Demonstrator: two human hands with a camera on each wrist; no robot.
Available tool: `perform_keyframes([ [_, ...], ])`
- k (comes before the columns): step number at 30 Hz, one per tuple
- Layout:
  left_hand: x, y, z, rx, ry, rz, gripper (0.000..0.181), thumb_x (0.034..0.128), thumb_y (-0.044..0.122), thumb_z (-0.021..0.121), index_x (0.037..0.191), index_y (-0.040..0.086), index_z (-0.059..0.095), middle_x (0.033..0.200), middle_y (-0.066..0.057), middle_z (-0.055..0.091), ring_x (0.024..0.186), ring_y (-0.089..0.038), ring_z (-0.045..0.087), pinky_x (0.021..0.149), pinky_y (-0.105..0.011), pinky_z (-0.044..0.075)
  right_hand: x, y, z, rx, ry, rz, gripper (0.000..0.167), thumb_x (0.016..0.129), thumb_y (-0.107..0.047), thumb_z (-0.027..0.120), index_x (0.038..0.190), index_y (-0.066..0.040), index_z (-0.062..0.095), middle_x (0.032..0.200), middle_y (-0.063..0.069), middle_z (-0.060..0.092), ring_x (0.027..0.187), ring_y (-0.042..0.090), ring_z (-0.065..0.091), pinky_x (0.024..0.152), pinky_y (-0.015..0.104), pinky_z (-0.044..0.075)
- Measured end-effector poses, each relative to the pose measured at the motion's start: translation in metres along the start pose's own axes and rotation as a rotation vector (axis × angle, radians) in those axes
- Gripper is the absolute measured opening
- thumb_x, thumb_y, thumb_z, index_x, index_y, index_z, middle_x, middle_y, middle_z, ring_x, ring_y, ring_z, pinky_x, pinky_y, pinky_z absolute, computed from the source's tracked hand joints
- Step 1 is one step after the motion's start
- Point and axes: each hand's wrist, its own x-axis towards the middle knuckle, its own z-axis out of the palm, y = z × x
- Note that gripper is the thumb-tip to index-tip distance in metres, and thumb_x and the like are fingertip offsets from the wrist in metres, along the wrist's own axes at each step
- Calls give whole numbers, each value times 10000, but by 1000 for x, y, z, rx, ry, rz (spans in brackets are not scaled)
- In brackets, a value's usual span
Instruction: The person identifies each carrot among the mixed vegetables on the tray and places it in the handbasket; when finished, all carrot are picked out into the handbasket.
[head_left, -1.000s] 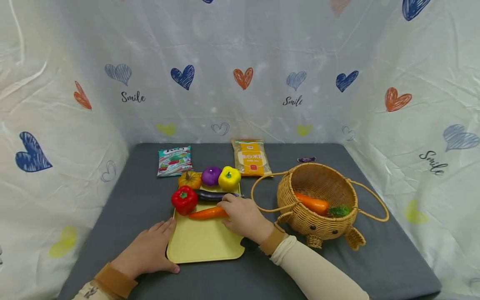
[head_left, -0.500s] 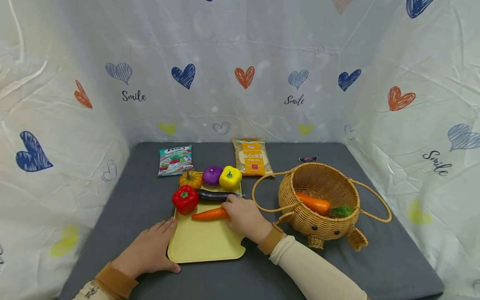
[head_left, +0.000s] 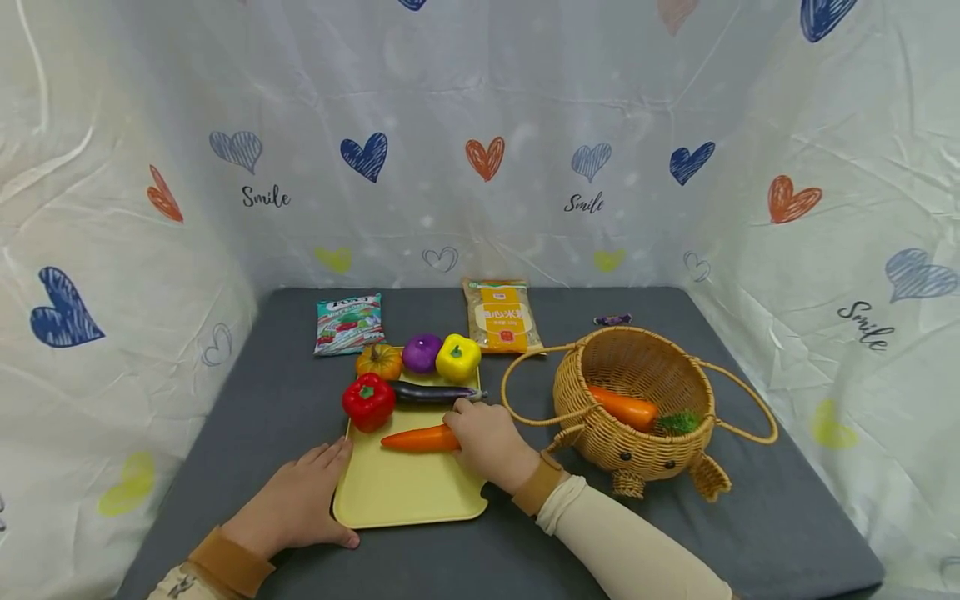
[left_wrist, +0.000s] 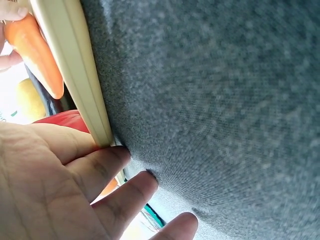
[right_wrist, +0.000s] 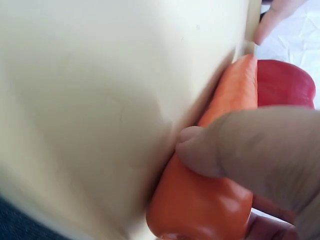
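A carrot (head_left: 418, 439) lies crosswise on the yellow tray (head_left: 405, 496), and my right hand (head_left: 491, 440) grips its thick end. In the right wrist view the thumb (right_wrist: 200, 152) presses along the carrot's side. My left hand (head_left: 296, 500) rests at the tray's left edge, its straight fingers touching the rim in the left wrist view. Behind the carrot are a dark eggplant (head_left: 431, 393), a red bell pepper (head_left: 368, 402), a small pumpkin (head_left: 379, 362), a purple onion-like vegetable (head_left: 422, 353) and a yellow bell pepper (head_left: 458, 358).
Right of the tray stands a wicker basket (head_left: 600, 446) with two loop handles, holding another carrot (head_left: 626, 408) with a green top. Farther back lie a teal candy bag (head_left: 348, 325), a yellow grain bag (head_left: 502, 317) and a small purple packet (head_left: 613, 319).
My right hand has drawn the carrot slightly nearer to me across the tray, away from the eggplant. The left hand has stayed at the tray's edge.
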Motion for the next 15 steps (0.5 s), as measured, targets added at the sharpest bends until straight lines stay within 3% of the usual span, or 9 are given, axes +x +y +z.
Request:
perform_keyframes([
  [7, 1, -2, 3, 5, 2, 2, 1449, 597, 768, 913, 1635, -64, 337, 1659, -246, 380, 1471, -513, 389, 1091, -742, 376, -6, 0, -8, 19, -13, -14, 366, 850, -438, 897, 1123, -217, 794, 949, -31, 598, 739, 125, 573, 587, 281, 499],
  [15, -1, 0, -1, -7, 1, 6, 1440, 607, 752, 922, 1632, -71, 335, 1656, -257, 379, 1471, -526, 383, 1087, -750, 370, -22, 2, -33, 104, 46, 1, 345, 831, -400, 881, 1122, -234, 795, 933, -59, 605, 709, 101, 539, 544, 274, 449],
])
